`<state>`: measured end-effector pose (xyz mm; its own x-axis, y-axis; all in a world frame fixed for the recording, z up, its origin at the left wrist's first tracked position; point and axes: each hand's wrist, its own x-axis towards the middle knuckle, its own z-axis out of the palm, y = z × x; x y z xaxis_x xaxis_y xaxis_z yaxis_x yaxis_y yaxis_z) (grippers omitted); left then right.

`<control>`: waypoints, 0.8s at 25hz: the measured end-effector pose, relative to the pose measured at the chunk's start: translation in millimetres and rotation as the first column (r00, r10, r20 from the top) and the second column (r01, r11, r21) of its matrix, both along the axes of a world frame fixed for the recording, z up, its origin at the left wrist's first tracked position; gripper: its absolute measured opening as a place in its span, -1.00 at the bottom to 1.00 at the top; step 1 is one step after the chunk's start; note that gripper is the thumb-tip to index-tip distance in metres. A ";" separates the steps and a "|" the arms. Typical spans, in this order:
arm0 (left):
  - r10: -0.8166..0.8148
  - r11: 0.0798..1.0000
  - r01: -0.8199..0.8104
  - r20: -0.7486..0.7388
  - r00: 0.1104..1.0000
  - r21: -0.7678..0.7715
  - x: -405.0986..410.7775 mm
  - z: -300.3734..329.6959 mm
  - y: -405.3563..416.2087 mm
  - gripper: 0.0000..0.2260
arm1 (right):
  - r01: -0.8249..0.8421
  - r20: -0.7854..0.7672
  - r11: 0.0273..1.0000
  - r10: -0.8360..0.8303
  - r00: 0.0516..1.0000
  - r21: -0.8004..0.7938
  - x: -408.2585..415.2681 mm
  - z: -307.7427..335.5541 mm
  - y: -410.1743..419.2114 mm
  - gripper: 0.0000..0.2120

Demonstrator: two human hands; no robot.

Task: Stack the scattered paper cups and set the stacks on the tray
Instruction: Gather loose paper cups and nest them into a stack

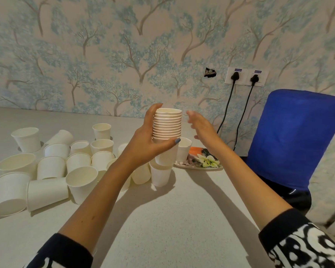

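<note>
Holding a tall stack (pixel 167 128) above the table (pixel 162 219), the left hand (pixel 149 144) wraps its fingers around it; the right hand (pixel 201 126) hovers beside, fingers spread and empty. Many loose cups (pixel 52 167) remain scattered left, and the floral tray (pixel 203 161) seems to hold one cup (pixel 184 149), so most work remains.

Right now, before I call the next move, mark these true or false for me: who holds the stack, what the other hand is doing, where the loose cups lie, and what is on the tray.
1. The left hand holds the stack of cups above the table. True.
2. The right hand grips a cup. False: it is open and empty, beside the stack.
3. The loose cups lie mostly left of the stack. True.
4. The floral tray carries several finished stacks. False: only one white cup appears at its left end.
</note>
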<state>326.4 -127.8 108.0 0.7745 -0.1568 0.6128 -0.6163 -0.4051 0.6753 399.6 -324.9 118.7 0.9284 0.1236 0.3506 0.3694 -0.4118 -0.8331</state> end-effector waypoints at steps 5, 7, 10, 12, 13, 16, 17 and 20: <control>-0.009 1.000 0.008 -0.016 1.000 -0.030 4.5 0.3 5.1 -0.15 | 0.014 -0.196 0.904 -0.108 0.975 -0.428 41.1 -61.1 -20.3 -0.66; -0.011 0.999 0.011 -0.021 1.000 -0.032 6.5 -1.1 5.8 -0.14 | 0.066 -0.130 0.838 -0.161 0.978 -0.541 48.2 -74.7 -20.1 -0.76; -0.021 1.000 0.020 -0.025 0.999 -0.023 7.3 -2.7 4.7 -0.13 | 0.224 0.032 0.864 -0.235 0.972 -0.452 44.0 -64.8 -16.5 -0.72; -0.025 1.000 0.025 -0.025 0.999 -0.007 8.1 -1.5 2.5 -0.11 | 0.249 0.104 0.947 -0.232 0.967 -0.203 32.7 -38.7 -13.1 -0.69; -0.026 1.000 0.026 -0.023 0.999 0.000 8.9 -0.9 1.2 -0.09 | 0.219 0.136 0.974 -0.210 0.968 -0.054 25.2 -21.7 -11.1 -0.69; -0.029 0.999 0.029 -0.026 0.999 0.018 13.3 -2.4 -1.7 -0.07 | 0.063 0.303 0.981 -0.118 0.946 0.184 -1.3 30.7 -3.2 -0.78; -0.038 0.999 0.039 -0.031 0.999 0.027 14.5 -3.5 -2.5 -0.06 | 0.019 0.363 0.984 -0.083 0.928 0.178 -10.9 45.1 -0.6 -0.80; -0.059 0.997 0.061 -0.041 0.997 0.048 15.6 -4.4 -5.9 -0.03 | -0.048 0.444 0.999 0.039 0.895 0.009 -33.4 71.0 4.0 -0.76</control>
